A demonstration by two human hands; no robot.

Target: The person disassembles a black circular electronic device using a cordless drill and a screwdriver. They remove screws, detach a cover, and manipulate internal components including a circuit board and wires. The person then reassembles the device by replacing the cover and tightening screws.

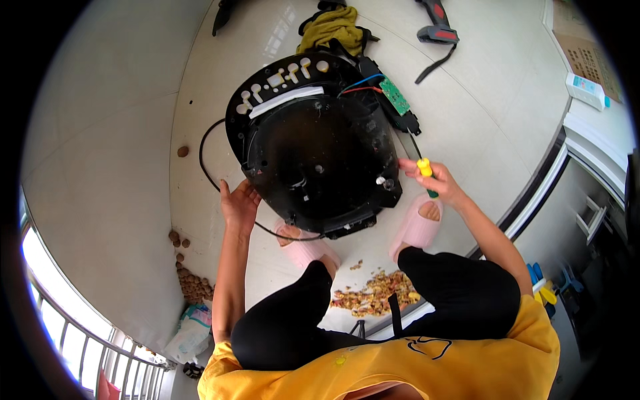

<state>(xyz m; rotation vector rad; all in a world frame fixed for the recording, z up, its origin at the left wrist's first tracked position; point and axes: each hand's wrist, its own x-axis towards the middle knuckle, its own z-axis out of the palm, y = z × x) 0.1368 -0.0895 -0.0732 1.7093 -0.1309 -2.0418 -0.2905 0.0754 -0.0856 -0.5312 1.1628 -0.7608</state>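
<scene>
A large black plastic appliance housing (313,167) lies on the floor in front of me, its broad rounded underside or inside facing up. My left hand (241,204) holds its lower left edge, thumb out to the side and fingertips partly hidden by the housing. In my right hand (437,181) is a screwdriver (425,167) with a yellow and green handle, its shaft pointing up and away. Some fingers of that hand reach to the housing's right side. A green circuit board (395,97) sits on a black panel at the upper right, with red and blue wires running to the housing.
A black cable (203,157) loops around the left. Beyond the housing lie an olive cloth (331,28) and a red-and-grey cordless tool (437,32). A white bottle (587,91) is far right. Yellow-brown scraps (379,293) lie between my feet; several round brown things (193,287) lie left.
</scene>
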